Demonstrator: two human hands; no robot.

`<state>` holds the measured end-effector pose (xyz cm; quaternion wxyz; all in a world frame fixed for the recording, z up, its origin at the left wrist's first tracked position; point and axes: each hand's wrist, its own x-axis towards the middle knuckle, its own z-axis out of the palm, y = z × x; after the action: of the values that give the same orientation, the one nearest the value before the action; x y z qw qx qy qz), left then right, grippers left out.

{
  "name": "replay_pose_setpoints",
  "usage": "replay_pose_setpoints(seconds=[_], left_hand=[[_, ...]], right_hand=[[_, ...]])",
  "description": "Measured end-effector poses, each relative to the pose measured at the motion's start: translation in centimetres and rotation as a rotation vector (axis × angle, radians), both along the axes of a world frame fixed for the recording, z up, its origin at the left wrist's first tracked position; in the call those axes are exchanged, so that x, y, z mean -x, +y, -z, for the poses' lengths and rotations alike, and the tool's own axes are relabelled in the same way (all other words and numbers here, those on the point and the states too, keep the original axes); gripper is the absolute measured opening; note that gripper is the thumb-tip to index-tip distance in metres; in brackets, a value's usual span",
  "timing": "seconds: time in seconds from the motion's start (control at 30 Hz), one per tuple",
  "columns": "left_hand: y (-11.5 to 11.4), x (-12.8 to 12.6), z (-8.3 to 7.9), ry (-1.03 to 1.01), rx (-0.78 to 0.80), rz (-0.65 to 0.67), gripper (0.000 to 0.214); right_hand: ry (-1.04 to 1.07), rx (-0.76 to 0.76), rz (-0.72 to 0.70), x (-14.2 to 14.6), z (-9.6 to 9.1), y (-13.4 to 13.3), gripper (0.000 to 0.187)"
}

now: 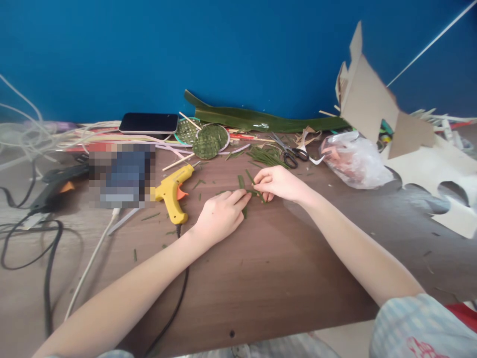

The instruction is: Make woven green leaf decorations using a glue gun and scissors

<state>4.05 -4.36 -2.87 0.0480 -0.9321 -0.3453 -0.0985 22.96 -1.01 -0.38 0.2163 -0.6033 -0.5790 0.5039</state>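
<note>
My left hand [220, 215] rests on the brown table [283, 268], fingers together and pressing down on narrow green leaf strips [246, 186]. My right hand [278, 182] meets it from the right, fingers pinched on the same crossed strips. Some strip ends poke out above and below the fingers; the rest is hidden under the hands. A yellow glue gun [173, 191] lies just left of my left hand, its black cord running toward the table's front edge.
Round woven green mats [207, 140], a loose pile of strips [266, 155], scissors [289, 151] and a long leaf [261, 119] lie behind the hands. A phone [149, 123], black glue gun [55, 186], cables, plastic bag [354, 159] and cut cardboard [372, 104] flank them.
</note>
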Motion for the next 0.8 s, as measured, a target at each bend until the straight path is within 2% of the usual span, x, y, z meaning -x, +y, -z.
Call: replay_pose_setpoints(seconds=[0.2,0.5,0.8], left_hand=[[-0.02,0.01,-0.02,0.007,0.004,-0.003,0.038],[-0.01,0.01,0.03,0.003,-0.012,-0.002,0.038],[-0.05,-0.01,0.02,-0.006,-0.017,-0.002,0.037]], right_hand=[[0.031,0.012,-0.037,-0.25,-0.35,-0.03,0.014],[0.115,0.033,-0.120,-0.93,0.12,0.29,0.021],[0.150,0.031,-0.116,-0.73,0.10,0.26,0.026]])
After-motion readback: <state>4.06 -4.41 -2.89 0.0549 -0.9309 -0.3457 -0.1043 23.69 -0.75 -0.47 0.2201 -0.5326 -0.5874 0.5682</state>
